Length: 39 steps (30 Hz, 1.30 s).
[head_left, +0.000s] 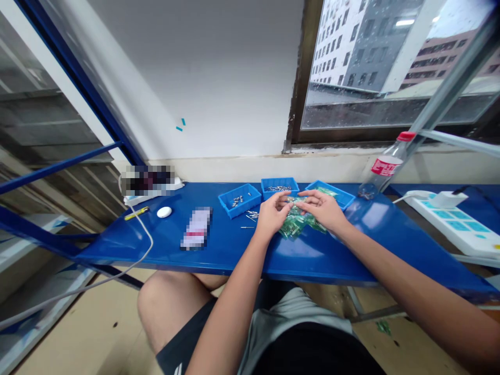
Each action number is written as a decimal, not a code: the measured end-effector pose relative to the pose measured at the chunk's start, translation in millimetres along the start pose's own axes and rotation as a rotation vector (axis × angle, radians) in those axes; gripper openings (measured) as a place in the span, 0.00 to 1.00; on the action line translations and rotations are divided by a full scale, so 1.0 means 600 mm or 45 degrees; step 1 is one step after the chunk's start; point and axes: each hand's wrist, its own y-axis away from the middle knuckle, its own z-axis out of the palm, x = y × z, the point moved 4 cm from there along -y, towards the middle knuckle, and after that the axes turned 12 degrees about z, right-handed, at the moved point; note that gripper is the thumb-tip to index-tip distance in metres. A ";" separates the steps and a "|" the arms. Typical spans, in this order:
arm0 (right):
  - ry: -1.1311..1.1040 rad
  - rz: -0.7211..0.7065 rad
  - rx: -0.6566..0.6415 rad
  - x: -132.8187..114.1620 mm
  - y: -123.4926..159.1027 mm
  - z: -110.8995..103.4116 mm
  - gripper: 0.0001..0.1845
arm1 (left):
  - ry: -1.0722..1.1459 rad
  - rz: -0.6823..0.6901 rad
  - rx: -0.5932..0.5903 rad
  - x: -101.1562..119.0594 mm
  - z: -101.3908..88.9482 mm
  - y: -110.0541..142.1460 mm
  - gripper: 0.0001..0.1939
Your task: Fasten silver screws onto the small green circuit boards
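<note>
My left hand (274, 212) and my right hand (323, 209) face each other above the blue table, fingers bent and thumbs close to the fingertips. Something small, partly see-through, seems to lie between them, but I cannot make it out. Under and in front of the hands is a heap of shiny green-clear plastic pieces (294, 225). Left of my left hand, several thin metal pins (252, 214) lie loose. Behind the hands are a blue tray (279, 183) of metal pins and another blue tray (346, 199) with green pieces, partly hidden by my right hand.
A third blue tray (239, 200) holds small metal parts. Further left are a phone (196, 228), a white round object (164, 212), a yellow cutter (136, 213) and a cable (146, 232). At right stand a bottle (385, 166) and a power strip (455, 221).
</note>
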 end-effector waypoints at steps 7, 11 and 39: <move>-0.080 0.050 0.016 -0.009 0.007 0.006 0.33 | 0.071 -0.006 -0.024 0.001 0.000 0.000 0.24; -0.087 0.058 0.109 -0.003 0.003 -0.004 0.31 | -0.187 0.167 -0.098 0.026 -0.001 0.003 0.18; 0.250 -0.155 0.125 -0.011 0.005 0.000 0.21 | -0.279 0.061 0.023 0.026 -0.010 0.000 0.18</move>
